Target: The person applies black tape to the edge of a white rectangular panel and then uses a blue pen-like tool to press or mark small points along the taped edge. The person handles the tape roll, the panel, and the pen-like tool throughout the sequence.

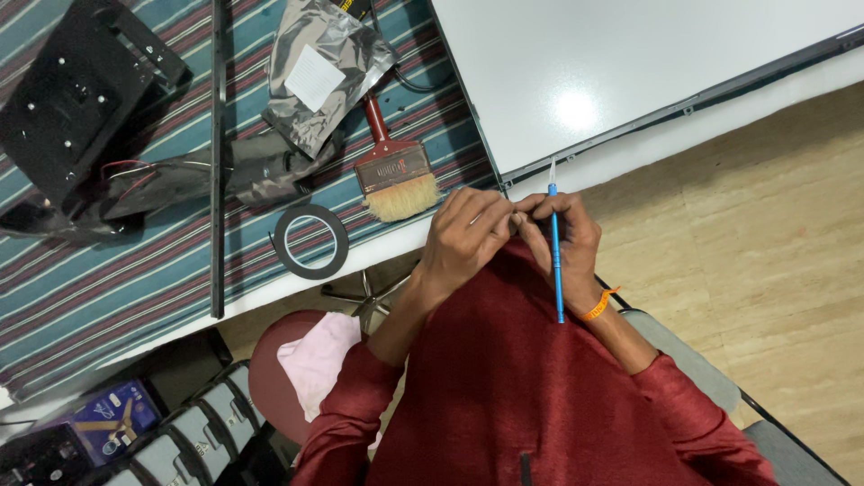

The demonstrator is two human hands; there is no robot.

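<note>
Repair workshop: striped cloth (108, 270) over workbench, large white panel (612, 63), black metal bracket (76, 94), paintbrush (393, 166), tape roll (310, 240), silver antistatic bag (319, 67), stool (283, 360) below.

You wear a dark red, long-sleeved top whose cloth fills the lower middle of the view. Both sleeves are pushed up, bunching in soft folds near the elbows and leaving your forearms bare. On your right wrist sits 1 thin orange band (598, 306) with a short loose end sticking out. Your left hand (468, 236) and right hand (565, 236) are bare, without gloves or rings that show.
</note>
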